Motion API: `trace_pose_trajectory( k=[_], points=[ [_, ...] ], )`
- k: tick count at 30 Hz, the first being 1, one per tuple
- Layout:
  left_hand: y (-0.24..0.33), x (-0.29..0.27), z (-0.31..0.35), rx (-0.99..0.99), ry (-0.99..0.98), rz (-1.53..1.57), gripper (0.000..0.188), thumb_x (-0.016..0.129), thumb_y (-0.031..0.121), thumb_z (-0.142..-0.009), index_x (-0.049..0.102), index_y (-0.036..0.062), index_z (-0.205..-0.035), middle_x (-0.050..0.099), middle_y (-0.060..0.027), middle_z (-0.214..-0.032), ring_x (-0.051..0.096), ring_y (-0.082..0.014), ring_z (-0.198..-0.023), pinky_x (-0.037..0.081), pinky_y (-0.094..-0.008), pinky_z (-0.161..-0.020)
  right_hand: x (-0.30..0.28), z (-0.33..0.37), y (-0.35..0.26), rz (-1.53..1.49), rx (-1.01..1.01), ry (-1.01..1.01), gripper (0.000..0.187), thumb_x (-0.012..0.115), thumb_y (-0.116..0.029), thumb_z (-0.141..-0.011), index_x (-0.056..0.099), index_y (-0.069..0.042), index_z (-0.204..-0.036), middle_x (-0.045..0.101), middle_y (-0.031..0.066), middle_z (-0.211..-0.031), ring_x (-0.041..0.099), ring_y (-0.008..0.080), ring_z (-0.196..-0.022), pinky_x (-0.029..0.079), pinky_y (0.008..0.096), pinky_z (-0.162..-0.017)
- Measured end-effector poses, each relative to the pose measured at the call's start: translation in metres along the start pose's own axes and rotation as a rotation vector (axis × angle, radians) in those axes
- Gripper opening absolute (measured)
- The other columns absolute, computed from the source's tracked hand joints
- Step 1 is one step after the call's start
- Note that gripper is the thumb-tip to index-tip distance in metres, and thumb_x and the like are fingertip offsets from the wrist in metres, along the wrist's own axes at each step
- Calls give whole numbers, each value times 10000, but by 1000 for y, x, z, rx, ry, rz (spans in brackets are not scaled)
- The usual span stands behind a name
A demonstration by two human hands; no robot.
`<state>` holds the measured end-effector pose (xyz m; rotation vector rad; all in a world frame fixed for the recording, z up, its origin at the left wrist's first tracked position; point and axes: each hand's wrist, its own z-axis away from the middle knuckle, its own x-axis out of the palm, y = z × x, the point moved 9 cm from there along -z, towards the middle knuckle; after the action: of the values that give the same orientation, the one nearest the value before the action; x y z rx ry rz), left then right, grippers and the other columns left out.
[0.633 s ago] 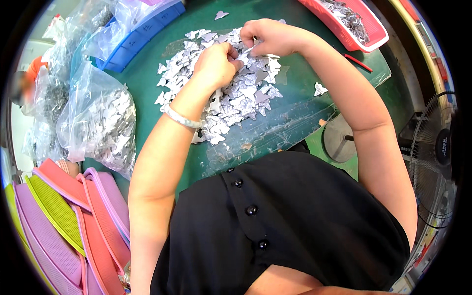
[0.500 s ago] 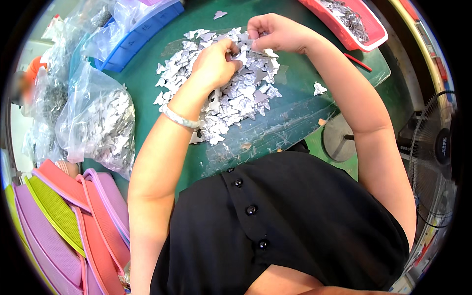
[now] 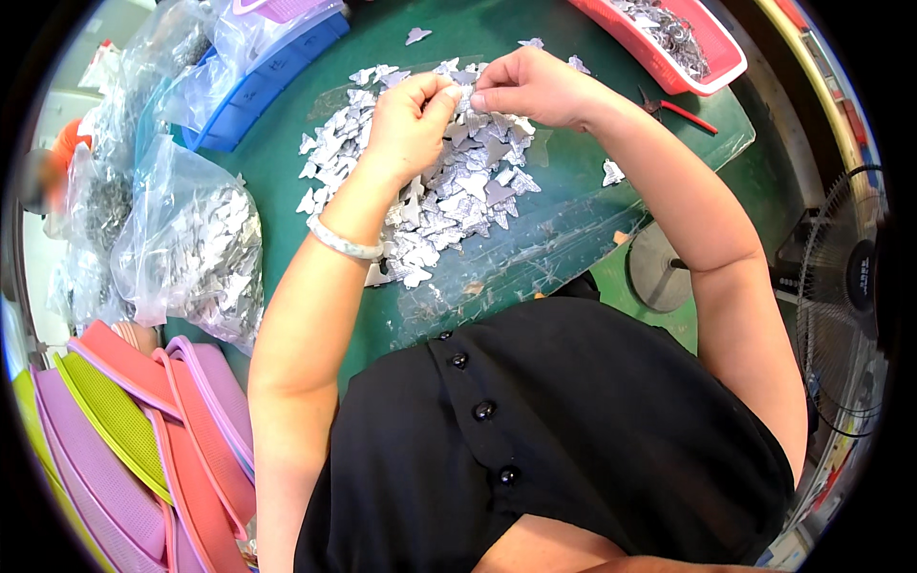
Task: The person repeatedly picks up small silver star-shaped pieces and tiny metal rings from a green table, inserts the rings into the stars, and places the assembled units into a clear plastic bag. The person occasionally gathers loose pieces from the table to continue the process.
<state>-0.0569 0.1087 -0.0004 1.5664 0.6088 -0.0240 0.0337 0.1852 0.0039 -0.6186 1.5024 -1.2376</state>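
A heap of flat silver-grey butterfly-shaped pieces (image 3: 463, 196) lies on the green table. Over its far part, my left hand (image 3: 409, 124) is closed in a pinch, thumb against forefinger. My right hand (image 3: 530, 88) pinches from the other side, its fingertips almost touching the left ones. Between the two sets of fingertips a small silvery piece (image 3: 464, 93) shows, with most of its outline covered by the fingers. Single butterfly pieces lie apart from the heap, one beyond it (image 3: 418, 36) and one to its right (image 3: 612, 173).
Red-handled pliers (image 3: 686, 116) lie near a red basket of metal parts (image 3: 731, 78). At left are a blue bin (image 3: 263, 88), a clear bag of silver pieces (image 3: 215, 253) and stacked colourful baskets (image 3: 105, 458). A fan (image 3: 841, 306) stands at the right.
My left hand has lifted back from the heap, its fingers closing together. The right hand has come lower and closer to the left. The pliers and two loose pieces now show more fully.
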Motion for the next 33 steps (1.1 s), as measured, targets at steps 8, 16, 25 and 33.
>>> trace_pose_trajectory(
  k=[8, 16, 25, 33],
  points=[
    [8, 16, 11, -77, -110, -301, 320, 671, 324, -739, 631, 22, -839, 607, -77, -704, 576, -169, -659, 458, -289, -623, -85, 11, -31, 99, 102, 333, 178, 639, -209, -777, 663, -32, -779, 536, -30, -603, 454, 53, -528, 377, 224, -485],
    [11, 48, 22, -75, -203, -389, 126, 657, 165, -709, 625, 74, -791, 590, -76, -800, 575, -215, -734, 455, -328, -664, -226, 29, -31, 680, 115, 765, 180, 615, -161, -760, 667, -18, -856, 643, 102, -691, 585, 149, -609, 472, 299, -607],
    [-18, 18, 44, -406, -22, 778, 119, 474, 97, -888, 514, 59, -994, 522, -23, -754, 449, -98, -632, 392, -242, -558, -30, -10, -2, 780, -210, -1, 230, 604, -128, -746, 629, -59, -964, 587, 109, -887, 594, 267, -809, 474, 363, -730],
    [-10, 28, 58, -461, -183, 1515, 462, 426, 431, -904, 524, -15, -977, 493, -79, -748, 473, -198, -689, 413, -307, -600, -11, -13, 1, 886, -296, 108, 173, 580, -155, -784, 642, -91, -932, 569, 66, -880, 572, 265, -862, 455, 369, -745]
  ],
)
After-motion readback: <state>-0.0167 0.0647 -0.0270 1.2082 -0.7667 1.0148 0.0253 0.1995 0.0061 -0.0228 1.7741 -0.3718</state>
